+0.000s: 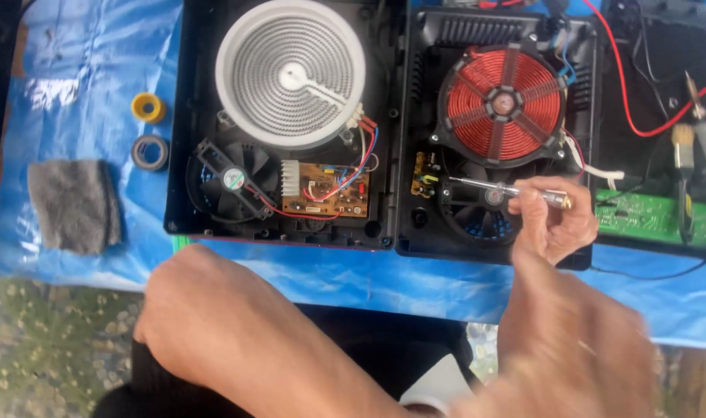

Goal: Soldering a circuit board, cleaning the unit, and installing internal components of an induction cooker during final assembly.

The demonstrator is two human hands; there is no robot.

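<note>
The right hand (pixel 553 220) pinches a slim metal screwdriver (pixel 508 190), its tip lying over the small yellow board (pixel 424 178) in the right cooker half (pixel 496 131), just near of the red coil (pixel 500 101). The left hand is hidden; only its forearm (pixel 237 325) crosses the near edge, so I cannot tell its grip. Left of it lies the round white heater (pixel 291 73), a fan (pixel 233 182) and a brown board (pixel 326 190). Further left, open blue sheet (pixel 82 70) on the worktop holds 2 tape rolls (pixel 149 128) and a grey cloth (pixel 74 205).
</note>
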